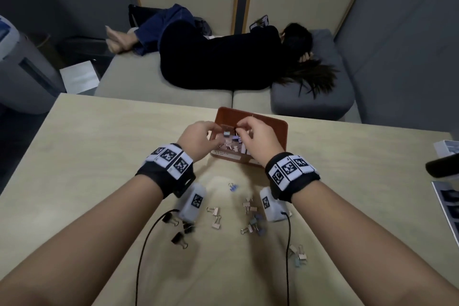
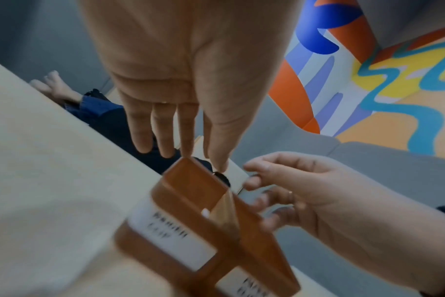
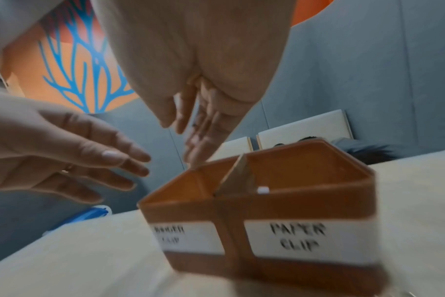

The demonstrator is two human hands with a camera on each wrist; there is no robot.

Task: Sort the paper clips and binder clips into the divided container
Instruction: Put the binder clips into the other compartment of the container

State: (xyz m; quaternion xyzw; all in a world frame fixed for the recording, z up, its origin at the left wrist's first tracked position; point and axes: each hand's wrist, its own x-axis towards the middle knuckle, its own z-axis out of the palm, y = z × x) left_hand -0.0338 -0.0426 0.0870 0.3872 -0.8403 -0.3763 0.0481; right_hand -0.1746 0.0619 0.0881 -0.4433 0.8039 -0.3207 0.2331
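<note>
A brown divided container (image 1: 270, 123) stands at the table's far edge, its front labelled for binder clips on the left and "PAPER CLIP" (image 3: 297, 239) on the right. Several small binder clips (image 1: 229, 138) lie in its left compartment. My left hand (image 1: 218, 134) and right hand (image 1: 239, 128) both hover over that compartment. In the wrist views the left hand's fingers (image 2: 163, 136) are straight and the right hand's fingers (image 3: 203, 136) point down at the rim; I see nothing held. Loose binder clips lie near me: black (image 1: 178, 236), pink (image 1: 214, 217) and a mixed cluster (image 1: 253, 218).
A single blue clip (image 1: 233, 186) and a few more clips (image 1: 299, 254) lie on the table. A white box (image 1: 447, 148), papers (image 1: 447, 204) and a dark object (image 1: 442, 167) sit at the right edge. A person (image 1: 223, 57) lies on the sofa beyond.
</note>
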